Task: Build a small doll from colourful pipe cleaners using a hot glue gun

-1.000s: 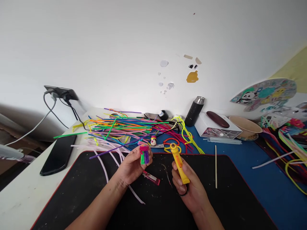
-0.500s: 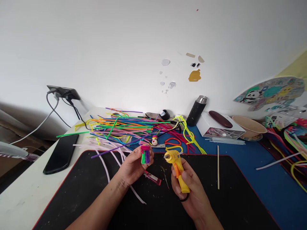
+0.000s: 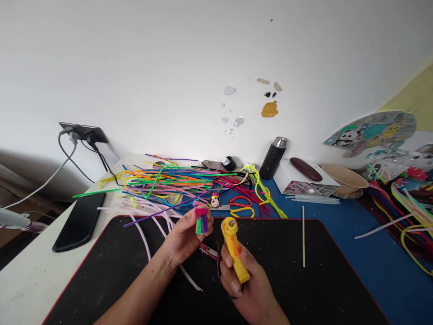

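Observation:
Between the fingers of my left hand (image 3: 184, 237) is a small pipe-cleaner figure (image 3: 201, 221), pink on top with green and purple strips below. My right hand (image 3: 245, 280) is wrapped round the handle of a yellow hot glue gun (image 3: 233, 248) with an orange trigger; its metal nozzle points up and forward, apart from the figure. Behind my hands lie scissors (image 3: 241, 210) with red and yellow handles, beside a small doll head (image 3: 215, 199) with a pink and yellow top. A red-labelled tube (image 3: 209, 251) lies on the mat, partly hidden.
Many coloured pipe cleaners (image 3: 176, 180) are heaped at the back of the black mat (image 3: 284, 289). A phone (image 3: 79, 221) lies left; a wooden stick (image 3: 303, 237) lies right. Behind stand a black flask (image 3: 273, 158), a white box (image 3: 307, 183) with glue sticks before it, and a bowl (image 3: 345, 180).
The glue gun has swung left and turned so its nozzle faces forward and up instead of toward the figure. My left hand keeps its hold. The view has shifted slightly.

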The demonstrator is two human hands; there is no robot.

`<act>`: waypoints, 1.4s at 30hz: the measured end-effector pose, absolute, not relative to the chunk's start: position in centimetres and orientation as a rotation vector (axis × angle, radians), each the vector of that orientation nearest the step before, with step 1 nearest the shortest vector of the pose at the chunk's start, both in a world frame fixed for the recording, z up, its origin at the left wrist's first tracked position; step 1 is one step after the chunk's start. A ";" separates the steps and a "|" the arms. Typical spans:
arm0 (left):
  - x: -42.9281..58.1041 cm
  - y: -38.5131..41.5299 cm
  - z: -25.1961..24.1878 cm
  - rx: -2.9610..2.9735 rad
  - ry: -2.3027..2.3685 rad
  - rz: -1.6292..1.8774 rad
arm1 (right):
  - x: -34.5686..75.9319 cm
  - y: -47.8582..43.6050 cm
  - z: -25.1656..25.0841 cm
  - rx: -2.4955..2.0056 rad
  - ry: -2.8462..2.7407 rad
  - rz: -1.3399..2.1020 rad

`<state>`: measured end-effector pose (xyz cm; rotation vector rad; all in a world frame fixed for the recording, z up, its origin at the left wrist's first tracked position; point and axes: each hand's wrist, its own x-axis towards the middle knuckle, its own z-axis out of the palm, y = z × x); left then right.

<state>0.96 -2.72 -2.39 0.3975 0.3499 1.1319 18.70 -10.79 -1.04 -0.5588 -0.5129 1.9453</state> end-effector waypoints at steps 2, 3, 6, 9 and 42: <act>0.9 -2.7 -2.5 0.379 0.359 1.120 | 18.0 -10.9 -1.2 -0.536 -0.496 1.995; 0.8 -2.7 -2.5 0.369 0.364 1.116 | 17.8 -11.0 -1.2 -0.527 -0.484 2.008; 0.9 -2.7 -2.4 0.376 0.361 1.123 | 17.5 -10.9 -1.2 -0.505 -0.432 2.008; 0.9 -2.7 -2.3 0.403 0.353 1.132 | 17.8 -10.7 -0.9 -0.498 -0.388 2.005; 0.9 -2.4 -2.2 0.419 0.512 1.250 | 21.4 -9.4 0.3 -1.175 -1.021 1.592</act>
